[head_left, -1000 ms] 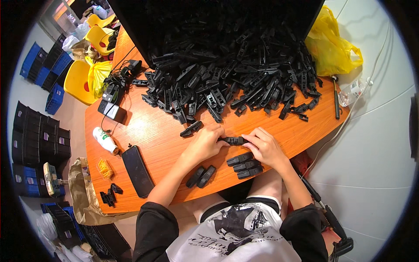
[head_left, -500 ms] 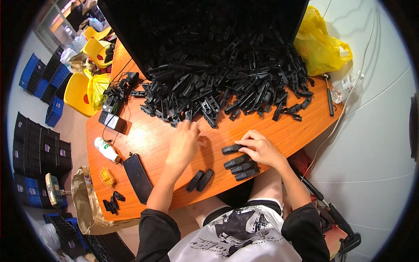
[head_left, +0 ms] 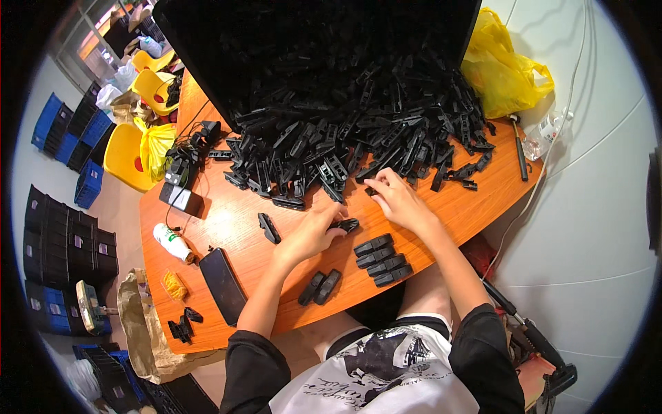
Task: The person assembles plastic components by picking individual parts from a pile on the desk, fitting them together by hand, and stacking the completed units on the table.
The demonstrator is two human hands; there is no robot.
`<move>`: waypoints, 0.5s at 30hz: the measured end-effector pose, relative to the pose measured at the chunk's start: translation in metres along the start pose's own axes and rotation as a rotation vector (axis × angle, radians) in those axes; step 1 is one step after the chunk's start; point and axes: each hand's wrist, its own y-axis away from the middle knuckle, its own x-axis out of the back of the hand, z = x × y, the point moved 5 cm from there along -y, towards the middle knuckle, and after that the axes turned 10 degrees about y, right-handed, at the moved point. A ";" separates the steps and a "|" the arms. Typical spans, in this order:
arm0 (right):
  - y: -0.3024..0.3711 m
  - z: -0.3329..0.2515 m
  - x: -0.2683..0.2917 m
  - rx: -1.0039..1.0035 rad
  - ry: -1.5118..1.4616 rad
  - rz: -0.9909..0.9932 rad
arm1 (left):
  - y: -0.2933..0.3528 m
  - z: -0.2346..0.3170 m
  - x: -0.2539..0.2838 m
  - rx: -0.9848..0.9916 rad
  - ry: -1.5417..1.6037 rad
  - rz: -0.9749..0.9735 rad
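Note:
My left hand (head_left: pixel 314 236) is low over the middle of the wooden table, its fingers closed round a small black plastic part (head_left: pixel 347 225). At the near edge of a big heap of black plastic parts (head_left: pixel 296 148), my right hand (head_left: pixel 398 200) has its thumb and fingertips pinched on a black plastic part (head_left: pixel 370 191), mostly hidden. Below the hands, several black parts (head_left: pixel 383 259) lie side by side in a row. Two more parts (head_left: pixel 319 287) rest together left of that row. A single black part (head_left: pixel 269 228) lies left of my left hand.
Behind the heap rises a large black container (head_left: pixel 331 41). On the table's left are a phone (head_left: pixel 222 286), a white bottle (head_left: pixel 172 243), yellow bits (head_left: pixel 174 284) and a cabled black box (head_left: pixel 181 199). To the right are a hammer (head_left: pixel 520 148), a clear bottle (head_left: pixel 545 136) and a yellow bag (head_left: pixel 507 72).
My right hand has let go of a part at the row's top and moved up to the heap. My left hand has come right from the heap's edge. A single part now lies to its left.

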 end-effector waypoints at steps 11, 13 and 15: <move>0.012 0.010 0.004 -0.144 -0.124 0.020 | -0.002 -0.006 0.003 0.007 -0.146 -0.043; 0.017 0.008 0.006 -0.123 -0.197 -0.028 | 0.000 -0.011 0.003 -0.034 -0.156 -0.043; 0.020 0.007 0.009 -0.141 -0.179 0.001 | 0.001 -0.012 0.003 -0.078 -0.165 -0.045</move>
